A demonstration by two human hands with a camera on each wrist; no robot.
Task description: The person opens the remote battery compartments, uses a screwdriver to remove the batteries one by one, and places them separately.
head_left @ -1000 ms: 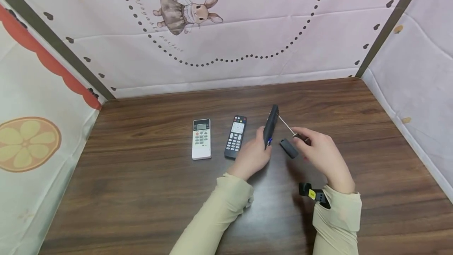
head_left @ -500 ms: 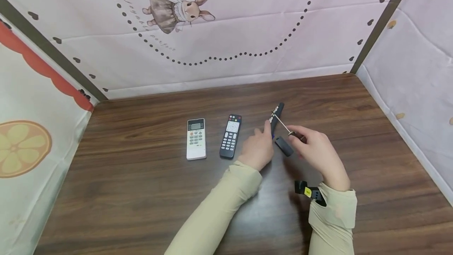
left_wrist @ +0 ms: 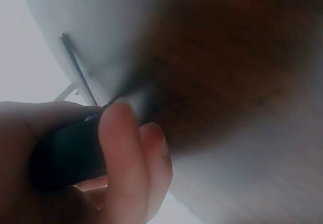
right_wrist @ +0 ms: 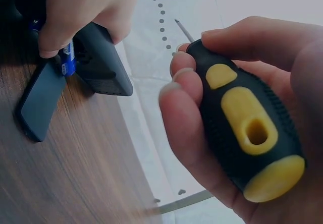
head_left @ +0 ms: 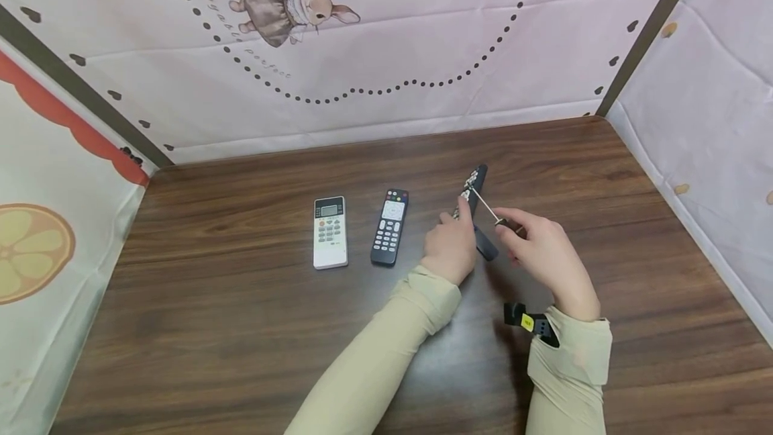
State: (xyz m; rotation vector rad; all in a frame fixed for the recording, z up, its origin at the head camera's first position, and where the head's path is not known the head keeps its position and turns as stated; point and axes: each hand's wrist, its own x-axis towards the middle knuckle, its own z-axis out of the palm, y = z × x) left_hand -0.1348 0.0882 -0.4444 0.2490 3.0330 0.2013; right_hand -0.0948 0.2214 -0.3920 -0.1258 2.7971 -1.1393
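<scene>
My left hand (head_left: 451, 247) grips a black remote control (head_left: 481, 176), tilted up on its edge with its white buttons partly showing. Blue batteries (right_wrist: 68, 60) show in its back in the right wrist view, where the left fingers cover part of them. My right hand (head_left: 552, 257) holds a screwdriver (right_wrist: 247, 118) by its black and yellow handle. In the head view its thin metal shaft crosses the remote, the tip overlapping the buttons. Beneath the left hand, on the wooden table, lies a dark battery cover (head_left: 486, 246). The left wrist view shows the remote's dark end (left_wrist: 70, 156) between thumb and fingers.
To the left lie a second black remote (head_left: 389, 227) with white buttons and a white remote (head_left: 330, 233) with a small screen, side by side on the table (head_left: 229, 314). Fabric walls (head_left: 410, 32) with printed figures rise behind the table and at both sides.
The left hand has turned the remote, so its button side now shows instead of its back, and has come closer over the battery cover. The right hand still holds the screwdriver. The head view has shifted slightly.
</scene>
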